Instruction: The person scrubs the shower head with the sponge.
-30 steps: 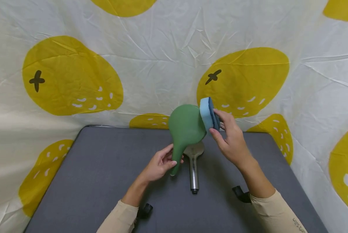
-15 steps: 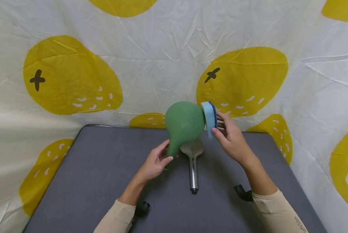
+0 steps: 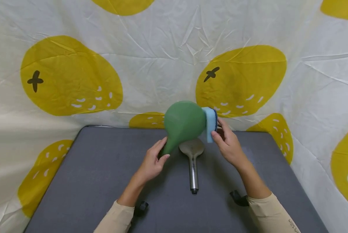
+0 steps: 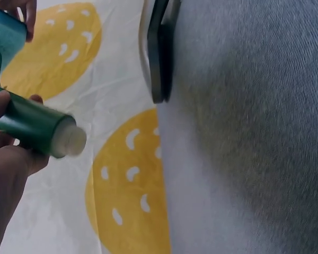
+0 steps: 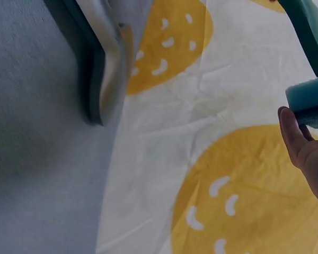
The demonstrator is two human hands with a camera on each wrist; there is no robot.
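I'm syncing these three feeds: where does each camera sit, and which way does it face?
Head: worn on the head, looking forward and down at the table; both forearms show, left hand holding the green bulb, right hand holding the sponge.
Left wrist: looks past the left palm at the bulb's neck.
Right wrist: thumb on the sponge.
Both wrist views share the shower head.

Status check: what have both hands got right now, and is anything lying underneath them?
Left hand grips the handle of the green pear-shaped rubber bulb. Right hand presses the blue rectangular sponge against the bulb's side. Silver metal shower head lies on the grey table below.
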